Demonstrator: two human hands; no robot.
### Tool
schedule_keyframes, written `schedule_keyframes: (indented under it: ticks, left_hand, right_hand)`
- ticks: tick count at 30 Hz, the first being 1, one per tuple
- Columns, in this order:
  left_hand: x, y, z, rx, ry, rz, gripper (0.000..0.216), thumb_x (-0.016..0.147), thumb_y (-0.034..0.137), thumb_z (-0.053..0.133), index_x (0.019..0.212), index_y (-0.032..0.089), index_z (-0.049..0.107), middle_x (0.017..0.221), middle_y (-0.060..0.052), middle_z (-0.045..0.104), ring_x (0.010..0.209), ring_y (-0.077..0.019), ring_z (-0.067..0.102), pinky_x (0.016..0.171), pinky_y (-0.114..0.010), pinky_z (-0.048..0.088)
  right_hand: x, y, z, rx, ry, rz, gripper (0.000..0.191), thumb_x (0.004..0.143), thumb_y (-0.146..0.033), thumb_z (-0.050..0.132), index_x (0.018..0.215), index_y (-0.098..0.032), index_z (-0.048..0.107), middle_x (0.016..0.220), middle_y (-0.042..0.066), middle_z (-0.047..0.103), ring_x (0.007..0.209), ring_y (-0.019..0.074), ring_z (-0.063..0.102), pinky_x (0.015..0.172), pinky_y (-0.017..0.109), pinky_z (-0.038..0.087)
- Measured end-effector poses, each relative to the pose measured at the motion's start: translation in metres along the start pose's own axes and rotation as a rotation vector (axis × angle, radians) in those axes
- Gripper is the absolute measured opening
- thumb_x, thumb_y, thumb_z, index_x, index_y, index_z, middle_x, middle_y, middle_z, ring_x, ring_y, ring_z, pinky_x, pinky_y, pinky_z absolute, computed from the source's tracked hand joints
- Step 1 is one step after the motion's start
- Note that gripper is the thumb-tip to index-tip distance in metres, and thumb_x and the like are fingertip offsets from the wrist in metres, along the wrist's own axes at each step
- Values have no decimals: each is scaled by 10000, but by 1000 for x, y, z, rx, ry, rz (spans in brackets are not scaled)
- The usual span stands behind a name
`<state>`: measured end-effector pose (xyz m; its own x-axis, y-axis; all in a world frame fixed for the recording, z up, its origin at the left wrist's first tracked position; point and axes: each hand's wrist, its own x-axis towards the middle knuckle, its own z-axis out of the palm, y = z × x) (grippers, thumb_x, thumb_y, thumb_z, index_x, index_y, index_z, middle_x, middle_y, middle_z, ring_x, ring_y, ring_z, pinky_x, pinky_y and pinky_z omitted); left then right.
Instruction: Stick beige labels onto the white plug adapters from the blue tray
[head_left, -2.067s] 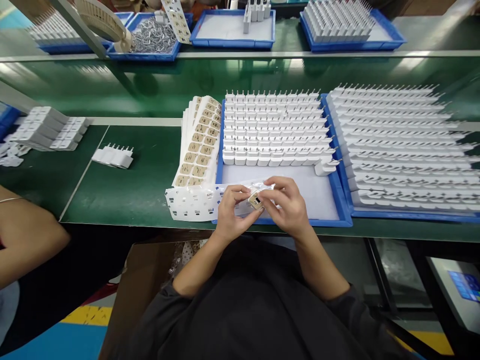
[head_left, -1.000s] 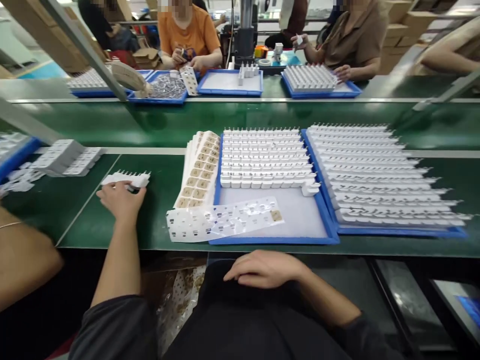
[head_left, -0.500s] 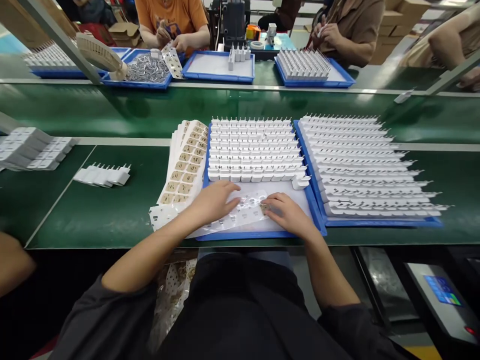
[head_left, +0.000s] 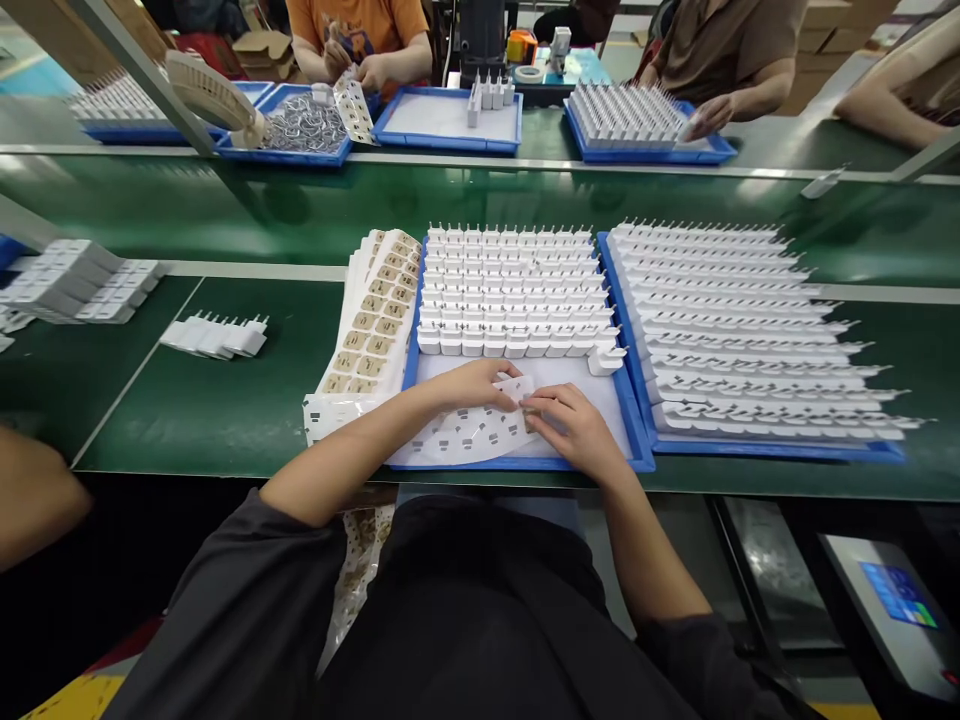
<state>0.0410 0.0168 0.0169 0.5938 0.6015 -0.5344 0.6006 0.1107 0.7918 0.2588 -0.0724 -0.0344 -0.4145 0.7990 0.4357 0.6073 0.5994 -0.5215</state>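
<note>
A whitish label backing sheet with small dark cut-out shapes lies across the front of a blue tray. My left hand is closed on this sheet at its right end, thumb and fingers together. Right beside it, my right hand pinches a small tan label at the sheet's end; the fingertips partly cover it. Behind both hands stand rows of white plug adapters, pins up. One single adapter sits apart at the tray's right. To the left lies a stack of tan label sheets.
A second blue tray of adapters adjoins on the right. Several loose adapters and a white pile lie to the left. Co-workers sit across the green conveyor bench, with trays and a fan. An elbow shows at left.
My left hand has moved right along the sheet, close to my right hand. The sheet's right end now bends up between them. Across the bench, a co-worker's hand has reached to the adapter tray.
</note>
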Motion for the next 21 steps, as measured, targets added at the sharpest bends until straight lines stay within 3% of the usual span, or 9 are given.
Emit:
schedule_keyframes:
  ticks: [3,7,10,13,15,18,21]
  left_hand:
    - [-10,3,-2,-239,-61,-25,487,748,243,771,1210,220,620,854,22,711,653,-128,656,566,-211,461]
    - [-17,4,-2,-353,-90,-67,496,726,219,775,1196,225,620,760,49,695,573,-99,609,525,-191,442]
    - [-18,3,-2,-339,-78,-94,469,739,225,753,1194,230,636,767,36,707,589,-106,620,538,-202,459]
    - [-33,0,-9,-309,-37,-102,494,762,268,737,1243,239,630,838,-1,746,642,-143,670,562,-232,500]
    - [-63,-6,-16,-269,60,-55,525,775,347,755,1276,259,626,961,-25,776,731,-181,721,610,-259,551]
    - [-136,-35,-27,-151,333,-18,514,766,501,785,1223,293,676,1118,-28,778,899,-240,754,702,-294,610]
    - [-216,-98,-26,-161,566,-236,450,744,613,777,1039,276,736,1023,-36,796,872,-280,759,664,-310,620]
  right_hand:
    - [3,-6,-2,0,103,-91,207,972,-166,667,1148,-260,721,999,70,744,896,221,663,784,385,586]
    - [3,-12,-2,-40,197,-192,161,950,-156,694,1049,-272,745,950,61,746,839,206,645,741,373,564]
    - [1,-18,-1,-30,181,-172,140,964,-195,665,949,-299,757,973,60,753,844,215,655,738,395,564]
    - [-5,-23,0,141,233,-100,125,965,-249,651,910,-308,747,957,64,736,822,225,663,718,417,557]
    - [-10,-23,0,325,346,-29,82,959,-292,658,905,-299,719,941,67,708,821,234,659,697,415,553]
    - [-16,-16,0,546,483,119,93,960,-332,652,895,-271,677,915,67,668,813,230,651,653,385,536]
    - [-19,-8,2,634,487,216,78,935,-300,689,882,-243,686,849,48,652,753,199,633,608,342,504]
